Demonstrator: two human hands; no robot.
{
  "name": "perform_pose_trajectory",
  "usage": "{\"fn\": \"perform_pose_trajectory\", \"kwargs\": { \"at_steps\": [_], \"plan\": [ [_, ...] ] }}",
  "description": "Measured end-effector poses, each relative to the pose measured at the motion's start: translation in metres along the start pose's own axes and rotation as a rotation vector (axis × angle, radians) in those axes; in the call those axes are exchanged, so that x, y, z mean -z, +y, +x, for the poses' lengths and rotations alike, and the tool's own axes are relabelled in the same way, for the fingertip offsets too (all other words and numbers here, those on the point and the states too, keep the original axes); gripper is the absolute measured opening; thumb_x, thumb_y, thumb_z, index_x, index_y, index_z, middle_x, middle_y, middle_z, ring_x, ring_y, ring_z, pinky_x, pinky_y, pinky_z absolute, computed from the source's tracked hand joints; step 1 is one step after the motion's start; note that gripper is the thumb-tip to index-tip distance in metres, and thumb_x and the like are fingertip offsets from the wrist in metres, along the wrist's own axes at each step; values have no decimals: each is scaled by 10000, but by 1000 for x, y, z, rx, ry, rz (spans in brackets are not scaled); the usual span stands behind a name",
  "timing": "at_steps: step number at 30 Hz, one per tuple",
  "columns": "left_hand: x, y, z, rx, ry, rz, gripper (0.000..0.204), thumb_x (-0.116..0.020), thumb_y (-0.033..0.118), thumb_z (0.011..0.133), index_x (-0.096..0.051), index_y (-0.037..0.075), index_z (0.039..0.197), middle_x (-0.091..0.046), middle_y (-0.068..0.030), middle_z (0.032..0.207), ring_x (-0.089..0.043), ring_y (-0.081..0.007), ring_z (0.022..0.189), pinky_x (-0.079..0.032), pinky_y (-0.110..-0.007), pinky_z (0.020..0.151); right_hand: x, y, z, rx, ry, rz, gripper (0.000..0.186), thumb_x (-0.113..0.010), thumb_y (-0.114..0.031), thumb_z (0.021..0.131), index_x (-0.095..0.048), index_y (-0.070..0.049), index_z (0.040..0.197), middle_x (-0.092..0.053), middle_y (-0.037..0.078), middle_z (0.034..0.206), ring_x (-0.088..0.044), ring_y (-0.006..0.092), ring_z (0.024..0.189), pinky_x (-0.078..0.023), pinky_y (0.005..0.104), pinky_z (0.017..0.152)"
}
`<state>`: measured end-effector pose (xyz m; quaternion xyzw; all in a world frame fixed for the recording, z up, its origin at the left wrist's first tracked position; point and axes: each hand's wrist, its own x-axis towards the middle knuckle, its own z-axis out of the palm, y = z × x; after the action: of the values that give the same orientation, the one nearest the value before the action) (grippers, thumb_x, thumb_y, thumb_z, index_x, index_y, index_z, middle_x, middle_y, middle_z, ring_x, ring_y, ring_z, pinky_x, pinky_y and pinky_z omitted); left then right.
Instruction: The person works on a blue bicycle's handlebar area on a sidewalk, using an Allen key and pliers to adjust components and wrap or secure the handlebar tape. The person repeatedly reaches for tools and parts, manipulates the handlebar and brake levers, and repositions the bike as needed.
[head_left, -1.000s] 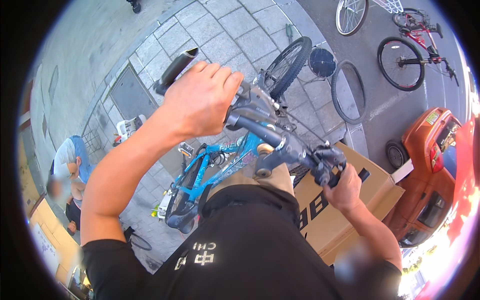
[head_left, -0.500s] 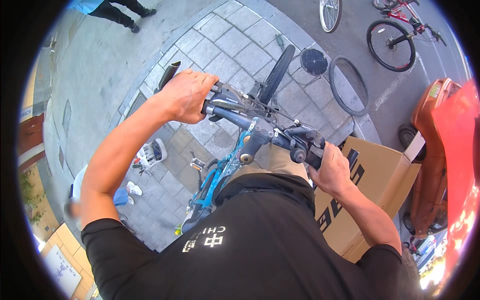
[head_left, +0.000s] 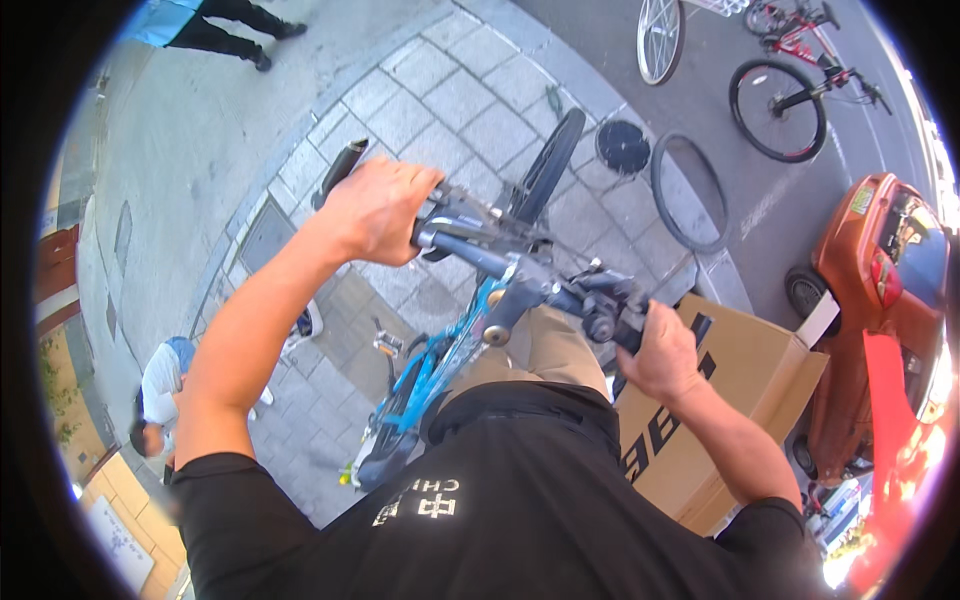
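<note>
With fingers closed round the left handlebar grip [head_left: 341,158], my left hand [head_left: 376,205] holds the bike's bar. My right hand [head_left: 660,350] is wrapped round the right grip, beside the black brake and shifter unit [head_left: 605,312]. Between my hands are the stem [head_left: 515,305] and cables. Below the bar is the blue bicycle frame [head_left: 440,350], leaning close to my legs. The bike's front wheel [head_left: 548,160] points away from me, with a loose tyre [head_left: 688,195] on the paving to its right.
A large cardboard box [head_left: 720,410] stands at my right, near an orange car [head_left: 845,360]. Other bicycles [head_left: 775,105] are on the road. A person in dark trousers [head_left: 215,30] is at upper left; another person [head_left: 160,395] is bent down at left. A black disc [head_left: 622,147] lies on the paving.
The view and handlebar have shifted, and the front wheel now looks more in line with me. The person in dark trousers has come into view at upper left. Both grips remain held.
</note>
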<state>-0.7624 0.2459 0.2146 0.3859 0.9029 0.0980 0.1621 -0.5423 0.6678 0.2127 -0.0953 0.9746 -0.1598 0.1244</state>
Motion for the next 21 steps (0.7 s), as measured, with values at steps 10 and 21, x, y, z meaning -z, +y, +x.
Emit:
{"fn": "perform_pose_trajectory", "kwargs": {
  "at_steps": [10, 21],
  "plan": [
    [-16, -50, -92, 373, 166, 129, 716, -786, 175, 814, -589, 113, 1499, -639, -143, 1461, -601, -329, 1374, -444, -461, 1184, 33, -106, 59, 128, 65, -107, 662, -833, -191, 822, -527, 83, 1341, -663, 221, 1120, -676, 399, 1084, -603, 490, 880],
    [-117, 78, -163, 650, 1036, -264, 586, -677, 22, 852, -615, 28, 1435, -638, -231, 1374, -591, -426, 1339, -461, -495, 1184, 26, -145, 88, 199, 16, -184, 777, -824, -232, 868, -480, 161, 1443, -672, 279, 1232, -673, 420, 1188, -588, 478, 1003]
  ]
}}
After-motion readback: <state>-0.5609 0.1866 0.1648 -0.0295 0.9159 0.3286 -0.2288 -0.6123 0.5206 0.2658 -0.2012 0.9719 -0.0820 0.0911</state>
